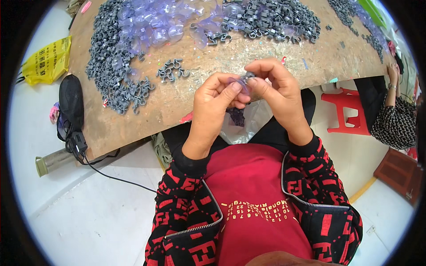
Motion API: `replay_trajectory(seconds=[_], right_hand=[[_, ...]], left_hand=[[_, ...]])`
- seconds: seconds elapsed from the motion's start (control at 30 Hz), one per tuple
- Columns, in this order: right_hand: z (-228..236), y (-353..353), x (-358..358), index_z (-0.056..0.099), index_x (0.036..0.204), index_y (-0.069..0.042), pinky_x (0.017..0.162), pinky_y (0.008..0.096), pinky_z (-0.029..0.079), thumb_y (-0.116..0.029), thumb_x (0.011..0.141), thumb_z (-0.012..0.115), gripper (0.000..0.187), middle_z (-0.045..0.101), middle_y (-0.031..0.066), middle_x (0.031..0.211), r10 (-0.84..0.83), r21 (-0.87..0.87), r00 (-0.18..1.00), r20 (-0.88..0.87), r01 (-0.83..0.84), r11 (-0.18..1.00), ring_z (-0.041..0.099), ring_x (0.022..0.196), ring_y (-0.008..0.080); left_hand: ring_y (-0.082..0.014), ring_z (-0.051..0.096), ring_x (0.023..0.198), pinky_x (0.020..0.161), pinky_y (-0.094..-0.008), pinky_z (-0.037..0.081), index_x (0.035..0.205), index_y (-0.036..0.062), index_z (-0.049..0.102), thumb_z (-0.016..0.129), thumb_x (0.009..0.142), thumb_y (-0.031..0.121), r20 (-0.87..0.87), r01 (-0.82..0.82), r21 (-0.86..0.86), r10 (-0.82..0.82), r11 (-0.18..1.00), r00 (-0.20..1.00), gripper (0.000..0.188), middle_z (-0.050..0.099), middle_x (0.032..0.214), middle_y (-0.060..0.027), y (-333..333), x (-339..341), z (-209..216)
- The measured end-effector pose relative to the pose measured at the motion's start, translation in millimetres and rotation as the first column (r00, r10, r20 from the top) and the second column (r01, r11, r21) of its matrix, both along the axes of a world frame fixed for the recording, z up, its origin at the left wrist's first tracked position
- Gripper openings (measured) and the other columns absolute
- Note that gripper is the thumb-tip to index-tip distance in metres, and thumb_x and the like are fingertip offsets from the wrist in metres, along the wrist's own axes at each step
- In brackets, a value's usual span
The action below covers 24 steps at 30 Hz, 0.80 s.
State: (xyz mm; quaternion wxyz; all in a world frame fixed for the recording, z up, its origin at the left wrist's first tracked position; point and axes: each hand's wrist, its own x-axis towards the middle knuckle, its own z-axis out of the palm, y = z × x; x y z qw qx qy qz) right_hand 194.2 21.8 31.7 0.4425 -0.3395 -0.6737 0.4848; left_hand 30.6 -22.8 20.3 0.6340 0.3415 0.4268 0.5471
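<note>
Both hands meet just above the near edge of the wooden table (pixel 199 95). My left hand (pixel 211 102) pinches a clear purplish suction cup (pixel 238 83) between thumb and fingers. Touching it is a small grey plastic clip (pixel 249 75), gripped by the thumb and forefinger of my right hand (pixel 283 95). Fingertips partly cover both pieces, so I cannot tell whether they are joined. A few loose grey clips (pixel 171 70) lie left of my hands. Beyond them are a heap of clear suction cups (pixel 153 24) and large piles of grey clips (pixel 277 22).
A yellow plastic bag (pixel 49 61), a black pouch (pixel 71 99) and a black cable (pixel 117 176) are at the left. A bottle (pixel 60 160) lies below the table's left corner. Another person (pixel 395 117) sits at the right, near a red stool (pixel 348 113).
</note>
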Motion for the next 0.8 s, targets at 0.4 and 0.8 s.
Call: replay_trajectory(seconds=[0.4, 0.8], right_hand=[[4.3, -4.3, 1.1, 0.061, 0.110, -0.001, 0.077, 0.0210, 0.045, -0.005, 0.089, 0.064, 0.022, 0.061, 0.0008, 0.096, -0.007, -0.257, 0.990, -0.142, -0.030, 0.966, 0.057, 0.087, 0.0067], [14.5, -7.3, 3.5, 0.061, 0.108, -0.001, 0.076, 0.0214, 0.045, -0.003, 0.089, 0.062, 0.019, 0.061, 0.0006, 0.095, -0.074, -0.256, 0.971, -0.229, 0.013, 0.967, 0.056, 0.085, 0.0066]], left_hand=[[-0.0143, 0.065, 0.071, 0.060, -0.0249, 0.053, 0.103, 0.0057, 0.052, 0.052, 0.097, 0.015, 0.154, 0.067, 0.021, -0.069, 0.998, 0.986, 0.011, 0.066, 0.090, -0.0107, -1.1, 1.9, -4.4], [-0.0120, 0.059, 0.062, 0.056, -0.0232, 0.048, 0.107, 0.0058, 0.054, 0.053, 0.097, 0.018, 0.426, 0.103, -0.034, -0.079, 0.994, 0.901, 0.015, 0.064, 0.082, -0.0089, -3.4, 1.4, -1.7]])
